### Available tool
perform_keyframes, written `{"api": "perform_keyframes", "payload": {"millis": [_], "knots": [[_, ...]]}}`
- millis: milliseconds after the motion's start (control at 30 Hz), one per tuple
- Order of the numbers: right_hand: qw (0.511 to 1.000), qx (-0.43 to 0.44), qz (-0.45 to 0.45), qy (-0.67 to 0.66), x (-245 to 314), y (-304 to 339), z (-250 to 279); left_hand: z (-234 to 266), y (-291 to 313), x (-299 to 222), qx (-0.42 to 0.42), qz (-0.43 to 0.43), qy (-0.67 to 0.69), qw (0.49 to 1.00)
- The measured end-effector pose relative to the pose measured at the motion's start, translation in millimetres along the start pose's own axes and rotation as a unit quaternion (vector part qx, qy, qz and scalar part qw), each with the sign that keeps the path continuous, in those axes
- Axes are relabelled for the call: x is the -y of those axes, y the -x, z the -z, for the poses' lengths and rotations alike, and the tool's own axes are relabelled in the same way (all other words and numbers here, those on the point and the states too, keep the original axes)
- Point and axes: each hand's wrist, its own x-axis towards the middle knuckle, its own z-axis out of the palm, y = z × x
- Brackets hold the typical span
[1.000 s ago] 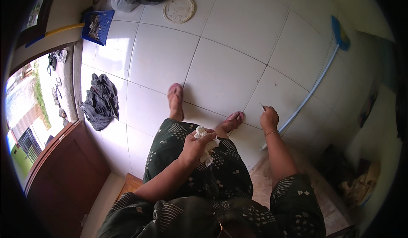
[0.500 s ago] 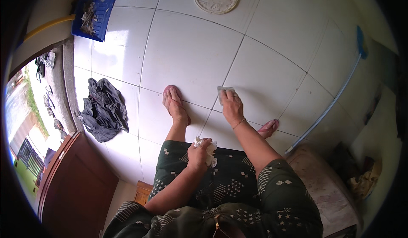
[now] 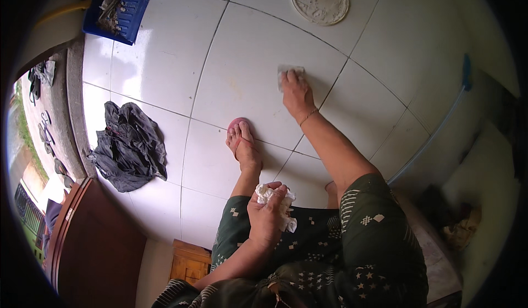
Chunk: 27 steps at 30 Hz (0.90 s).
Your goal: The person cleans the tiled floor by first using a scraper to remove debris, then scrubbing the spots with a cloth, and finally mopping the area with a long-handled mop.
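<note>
- Your left hand [image 3: 263,220] is clenching a crumpled white wad [image 3: 287,213], holding it over your dark patterned clothing [image 3: 308,242].
- Your right hand [image 3: 298,96] is grasping a flat greyish piece [image 3: 295,68] out ahead of your sandalled foot [image 3: 242,143], fingers lying across it; blur is hiding whether it is touching the tiled floor [image 3: 242,44].
- A round whitish lid [image 3: 320,0] is lying beyond that hand.
- Crumpled black plastic [image 3: 132,146] is lying to your left, below a blue dustpan [image 3: 135,14] that is holding debris.

Daylight from the left doorway [image 3: 26,137] produces glare on the floor [image 3: 131,60]; right side dim, edges curved, rim black.
</note>
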Motion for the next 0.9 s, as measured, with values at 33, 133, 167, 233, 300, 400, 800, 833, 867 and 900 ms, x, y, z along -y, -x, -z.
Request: {"api": "perform_keyframes", "payload": {"millis": [33, 133, 167, 233, 300, 400, 800, 833, 867, 900], "knots": [[0.997, 0.001, 0.062, 0.054, 1.6, 28.3, -22.3, -2.1, 4.3, -2.5, 0.01, 0.003, -0.007, 1.0], [0.997, 0.007, 0.061, 0.043, -6.4, 21.6, -18.3, -2.2, 3.5, -4.5, 0.025, -0.002, -0.006, 1.0], [0.998, -0.041, 0.014, 0.041, -14.8, -4.8, -3.5, 0.8, 4.0, -3.7, 0.028, -0.004, -0.003, 1.0], [0.987, -0.053, -0.15, -0.009, -40.3, -40.0, 19.2, 2.5, 2.0, -5.4, 0.026, 0.0, -0.002, 1.0], [0.984, -0.047, -0.169, -0.034, -33.9, -38.7, 17.0, 0.5, 0.7, -12.0, 0.003, 0.009, 0.003, 1.0], [0.996, -0.025, 0.06, 0.056, 8.1, 52.7, -35.3, -3.7, 3.9, -21.2, 0.001, 0.01, 0.028, 1.0], [0.999, -0.034, 0.023, -0.008, -0.8, 39.9, -20.9, -0.4, 5.3, -25.1, 0.022, -0.009, 0.007, 1.0], [0.996, -0.075, 0.05, 0.015, -11.0, 45.6, -27.6, 0.2, 4.3, -27.2, 0.027, -0.01, 0.005, 1.0], [0.995, -0.035, -0.094, -0.002, -26.9, 27.1, -14.9, 2.5, 3.6, -28.1, 0.023, -0.012, 0.009, 1.0], [0.974, -0.084, -0.208, -0.027, -45.7, 8.0, -0.1, 6.0, 6.2, -28.4, 0.026, -0.01, 0.007, 1.0]]}}
